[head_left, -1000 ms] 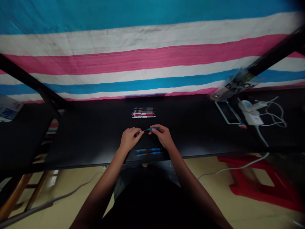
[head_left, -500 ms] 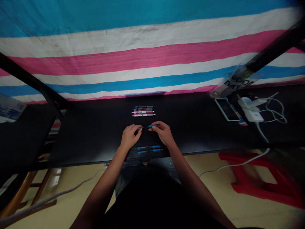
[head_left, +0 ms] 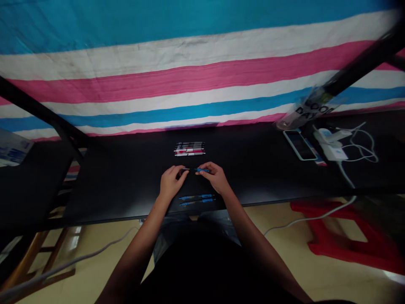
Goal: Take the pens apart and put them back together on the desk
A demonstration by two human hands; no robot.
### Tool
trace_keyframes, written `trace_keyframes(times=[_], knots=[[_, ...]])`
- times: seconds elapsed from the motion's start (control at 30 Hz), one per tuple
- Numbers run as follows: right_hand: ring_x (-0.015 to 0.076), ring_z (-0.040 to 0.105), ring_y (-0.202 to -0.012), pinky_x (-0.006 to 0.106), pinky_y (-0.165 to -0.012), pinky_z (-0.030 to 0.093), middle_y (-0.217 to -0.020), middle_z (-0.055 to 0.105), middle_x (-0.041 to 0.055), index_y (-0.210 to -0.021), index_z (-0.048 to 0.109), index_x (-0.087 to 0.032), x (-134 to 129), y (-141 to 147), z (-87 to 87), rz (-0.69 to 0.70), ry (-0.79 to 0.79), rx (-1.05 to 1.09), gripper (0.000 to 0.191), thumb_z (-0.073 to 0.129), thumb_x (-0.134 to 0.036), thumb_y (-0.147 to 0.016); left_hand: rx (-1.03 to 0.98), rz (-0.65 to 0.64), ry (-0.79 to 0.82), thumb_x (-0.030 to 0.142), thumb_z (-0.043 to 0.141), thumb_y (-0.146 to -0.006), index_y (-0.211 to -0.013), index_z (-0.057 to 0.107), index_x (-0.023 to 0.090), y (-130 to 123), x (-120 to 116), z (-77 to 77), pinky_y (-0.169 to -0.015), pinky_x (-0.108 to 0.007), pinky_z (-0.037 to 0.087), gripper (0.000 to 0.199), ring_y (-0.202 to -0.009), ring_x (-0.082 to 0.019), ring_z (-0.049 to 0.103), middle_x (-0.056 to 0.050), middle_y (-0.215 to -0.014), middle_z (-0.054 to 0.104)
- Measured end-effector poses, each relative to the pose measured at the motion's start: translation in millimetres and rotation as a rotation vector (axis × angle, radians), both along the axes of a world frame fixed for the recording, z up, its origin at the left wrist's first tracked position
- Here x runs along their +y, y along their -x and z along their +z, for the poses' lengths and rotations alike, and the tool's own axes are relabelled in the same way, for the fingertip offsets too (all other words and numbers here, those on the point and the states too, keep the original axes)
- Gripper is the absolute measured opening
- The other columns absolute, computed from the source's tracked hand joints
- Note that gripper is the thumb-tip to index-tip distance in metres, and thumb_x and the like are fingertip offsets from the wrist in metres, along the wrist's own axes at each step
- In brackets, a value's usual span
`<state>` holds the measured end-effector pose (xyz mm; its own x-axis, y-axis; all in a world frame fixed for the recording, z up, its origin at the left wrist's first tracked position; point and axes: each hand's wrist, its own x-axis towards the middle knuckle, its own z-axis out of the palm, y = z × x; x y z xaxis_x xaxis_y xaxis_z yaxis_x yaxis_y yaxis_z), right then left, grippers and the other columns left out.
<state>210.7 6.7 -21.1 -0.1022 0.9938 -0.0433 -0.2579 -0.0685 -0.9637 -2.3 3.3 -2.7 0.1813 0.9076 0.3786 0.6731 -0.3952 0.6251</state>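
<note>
Midway across the desk (head_left: 259, 169), a pen is being worked on and looks to be partway through, in two pieces. The left hand (head_left: 171, 181) pinches a thin piece (head_left: 187, 169) between thumb and fingers, its tip pointing toward the other hand. The right hand (head_left: 217, 179) pinches the blue piece (head_left: 201, 170), its thumb on the near side. A small gap seems to lie between the two pieces, roughly in line with each other, though the dark desk behind makes it hard to be sure that nothing thin and dark bridges it. Whether the pieces are coming apart or going together, I cannot tell; either way this pen does not look finished. Near the front edge, between the forearms, two blue pens (head_left: 197, 200) lie side by side, apparently whole and touched by neither hand. Beyond the hands, a close-set group of pens (head_left: 190, 149), some dark, some red and white, lies neatly aligned and also looks whole. Which of these are done and which are left cannot be read from how they lie; only the pen in hand is plainly in progress.
</note>
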Motion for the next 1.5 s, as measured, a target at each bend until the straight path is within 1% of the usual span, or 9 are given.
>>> trace_keyframes(times=[0.1, 0.17, 0.37, 0.6, 0.77, 0.97, 1.23, 1.4, 1.5], knots=[[0.0187, 0.075, -0.085, 0.035, -0.088, 0.057, -0.094, 0.072, 0.0013, -0.090, 0.069, -0.022, 0.2, -0.6, -0.5, -0.009, 0.006, 0.010, 0.025, 0.085, -0.036, -0.076, -0.026, -0.002, 0.003, 0.033, 0.056, -0.101, -0.114, 0.068, 0.019, -0.4, -0.7, 3.5, -0.075, -0.030, 0.052, 0.022, -0.079, -0.017, 0.064, -0.006, -0.091, 0.069], [0.0188, 0.074, -0.086, 0.035, -0.088, 0.057, -0.096, 0.071, 0.0018, -0.090, 0.069, -0.022, 0.3, -0.7, -0.1, -0.014, 0.014, 0.010, 0.026, 0.085, -0.037, -0.075, -0.042, -0.001, 0.002, 0.031, 0.054, -0.102, -0.117, 0.068, 0.019, -0.7, -1.2, 5.8, -0.077, -0.031, 0.053, 0.024, -0.081, -0.018, 0.065, -0.007, -0.095, 0.070], [0.0204, 0.074, -0.088, 0.036, -0.089, 0.056, -0.096, 0.072, 0.0028, -0.090, 0.068, -0.022, 0.6, -0.5, 1.0, -0.002, 0.015, -0.008, 0.030, 0.086, -0.040, -0.074, -0.056, -0.019, -0.002, 0.032, 0.051, -0.104, -0.110, 0.072, 0.020, -0.6, -1.6, 8.0, -0.076, -0.031, 0.053, 0.025, -0.082, -0.018, 0.066, -0.007, -0.093, 0.071], [0.0199, 0.074, -0.082, 0.033, -0.082, 0.053, -0.087, 0.073, 0.0009, -0.092, 0.070, -0.022, 0.6, -0.6, -2.0, -0.029, 0.025, -0.030, 0.027, 0.084, -0.039, -0.077, -0.053, -0.020, 0.007, 0.032, 0.053, -0.103, -0.113, 0.072, 0.020, -0.3, -1.5, 6.2, -0.076, -0.031, 0.053, 0.025, -0.078, -0.017, 0.063, -0.006, -0.091, 0.069], [0.0176, 0.069, -0.074, 0.033, -0.081, 0.051, -0.076, 0.071, -0.0004, -0.091, 0.071, -0.021, 0.9, 0.3, -3.7, -0.082, 0.007, -0.048, 0.025, 0.082, -0.039, -0.078, -0.080, -0.021, 0.002, 0.030, 0.052, -0.103, -0.114, 0.070, 0.018, 0.1, -1.5, 8.2, -0.073, -0.031, 0.052, 0.024, -0.076, -0.017, 0.061, -0.006, -0.090, 0.067], [0.0142, 0.059, -0.063, 0.030, -0.068, 0.048, -0.070, 0.064, -0.0022, -0.087, 0.071, -0.022, 1.2, 2.2, -1.1, -0.099, 0.009, -0.007, 0.021, 0.081, -0.038, -0.078, -0.083, -0.022, 0.003, 0.026, 0.050, -0.102, -0.115, 0.069, 0.018, 1.0, -0.9, 8.9, -0.075, -0.031, 0.051, 0.024, -0.076, -0.017, 0.059, -0.006, -0.088, 0.064], [0.0138, 0.054, -0.059, 0.030, -0.061, 0.044, -0.065, 0.060, -0.0025, -0.086, 0.070, -0.022, 1.5, 2.5, -1.8, -0.113, 0.002, -0.022, 0.022, 0.079, -0.041, -0.078, -0.090, -0.004, -0.005, 0.028, 0.049, -0.102, -0.114, 0.068, 0.020, 1.4, -0.1, 6.6, -0.078, -0.032, 0.051, 0.023, -0.078, -0.018, 0.060, -0.005, -0.087, 0.064], [0.0125, 0.051, -0.056, 0.028, -0.056, 0.040, -0.064, 0.058, -0.0029, -0.084, 0.070, -0.022, 1.7, 3.2, -1.4, -0.118, 0.005, -0.005, 0.020, 0.079, -0.040, -0.080, -0.110, -0.016, -0.017, 0.026, 0.051, -0.102, -0.111, 0.068, 0.019, 1.6, 0.4, 5.6, -0.079, -0.034, 0.051, 0.021, -0.083, -0.019, 0.063, -0.006, -0.092, 0.068], [0.0126, 0.051, -0.056, 0.028, -0.056, 0.041, -0.065, 0.059, -0.0028, -0.085, 0.070, -0.022, 1.7, 3.1, -1.8, -0.119, 0.005, -0.017, 0.021, 0.078, -0.041, -0.080, -0.087, -0.031, -0.007, 0.026, 0.053, -0.101, -0.111, 0.069, 0.019, 1.4, 1.0, 3.3, -0.082, -0.035, 0.052, 0.020, -0.085, -0.019, 0.065, -0.007, -0.095, 0.071]])
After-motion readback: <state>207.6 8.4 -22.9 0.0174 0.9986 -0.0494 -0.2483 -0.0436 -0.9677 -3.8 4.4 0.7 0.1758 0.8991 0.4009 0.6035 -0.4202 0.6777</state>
